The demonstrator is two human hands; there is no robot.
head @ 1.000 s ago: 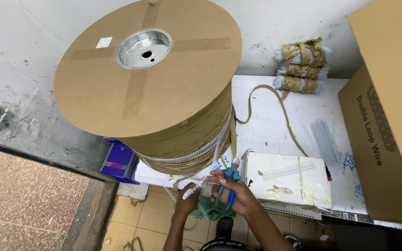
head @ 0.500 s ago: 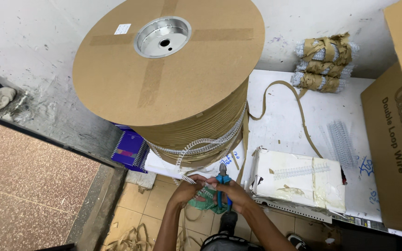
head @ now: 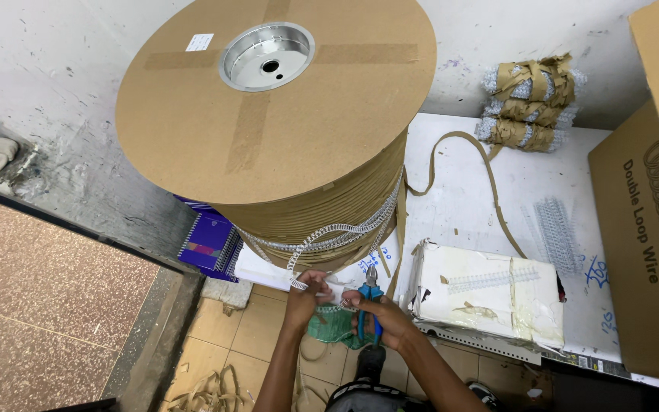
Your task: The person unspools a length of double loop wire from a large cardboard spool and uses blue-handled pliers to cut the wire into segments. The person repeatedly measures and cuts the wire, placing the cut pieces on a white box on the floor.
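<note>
1. I look down from the head camera at a big cardboard spool (head: 276,99) with a silver metal hub (head: 267,55). It stands on the edge of a white table (head: 459,198), with its flat brown face turned up towards me.
2. A strand of white looped binding wire (head: 322,235) comes off the wound side of the spool. It hangs down to my hands just below the table edge.
3. My left hand (head: 306,294) has its fingers pressed together on the free end of the wire, pinching it.
4. My right hand (head: 383,320) is wrapped around the blue handles of a pair of cutters (head: 370,301). The tool's dark nose points up at the wire, just beside my left fingers. I cannot tell whether the blades meet the wire.
5. A brown paper strip (head: 482,164) trails from the spool and loops across the table top.
6. A white box (head: 490,294), worn and taped, lies on the table just to the right of my hands.
7. Short cut pieces of wire comb (head: 558,233) lie on the table beyond the white box.
8. A large brown carton (head: 642,252) fills the right edge of the view.
9. Bundles of wire wrapped in brown paper (head: 529,103) are stacked against the wall at the back of the table.
10. Purple notebooks (head: 209,244) sit under the spool on its left side.
11. Tan floor tiles (head: 261,336) show beneath my arms, with scraps of brown paper (head: 207,393) lying on them.
</note>
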